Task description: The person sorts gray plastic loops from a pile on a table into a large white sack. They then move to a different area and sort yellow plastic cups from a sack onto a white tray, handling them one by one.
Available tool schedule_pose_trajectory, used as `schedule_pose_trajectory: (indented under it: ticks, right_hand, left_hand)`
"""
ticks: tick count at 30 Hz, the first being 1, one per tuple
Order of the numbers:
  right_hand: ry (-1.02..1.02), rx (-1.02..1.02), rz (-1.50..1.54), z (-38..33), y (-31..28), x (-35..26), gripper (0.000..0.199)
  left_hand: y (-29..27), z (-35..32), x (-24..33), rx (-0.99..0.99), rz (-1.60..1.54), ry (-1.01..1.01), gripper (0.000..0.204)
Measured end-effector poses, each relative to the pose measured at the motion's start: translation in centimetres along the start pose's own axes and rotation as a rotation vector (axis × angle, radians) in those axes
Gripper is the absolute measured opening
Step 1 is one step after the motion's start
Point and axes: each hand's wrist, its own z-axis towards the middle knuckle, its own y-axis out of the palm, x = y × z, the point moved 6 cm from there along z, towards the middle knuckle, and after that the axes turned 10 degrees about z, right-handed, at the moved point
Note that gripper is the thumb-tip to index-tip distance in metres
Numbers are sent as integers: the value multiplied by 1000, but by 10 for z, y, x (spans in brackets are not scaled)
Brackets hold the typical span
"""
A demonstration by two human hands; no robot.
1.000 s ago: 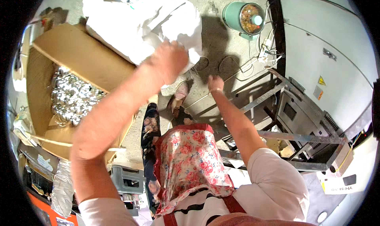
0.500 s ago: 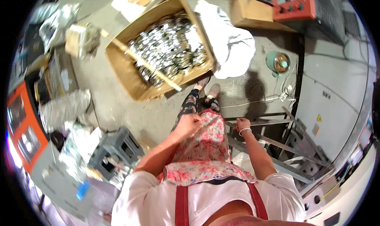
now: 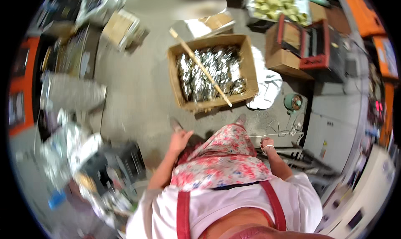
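Observation:
My left hand (image 3: 179, 141) hangs beside the flowered apron (image 3: 221, 166), over my left shoe. Its thumb stands apart from the fingers and I see nothing in it. On the other side, my right hand (image 3: 267, 144), with a white bracelet at the wrist, is curled closed near a dark metal frame (image 3: 307, 159); nothing shows in it. Ahead of my feet sits an open cardboard box (image 3: 249, 63) full of shiny metal pieces (image 3: 209, 74). A pale wooden stick (image 3: 200, 66) lies slantwise across the box.
White cloth (image 3: 267, 86) lies right of the box. A green round device (image 3: 292, 102) and white cables (image 3: 284, 133) are on the floor. Far right stands a red-and-black machine (image 3: 315, 61). At left are a grey stool (image 3: 131, 157), plastic bags (image 3: 62, 138) and a wrapped bundle (image 3: 121, 30).
The view has turned, so the box now sits straighter and farther ahead. My left hand has moved left off the apron, its thumb now apart. My feet are wider apart.

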Motion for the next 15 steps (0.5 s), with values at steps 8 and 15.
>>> schedule_pose_trajectory:
  ticks: [8,15]
  right_hand:
    - [-193,60,-589,-99,187,-202,31]
    - [-441,-16,-617,-89,292,-300,36]
  left_hand:
    - [-222,-42,-252,400,-76,-237,28]
    - [-318,32,-279,491,-171,-77,17]
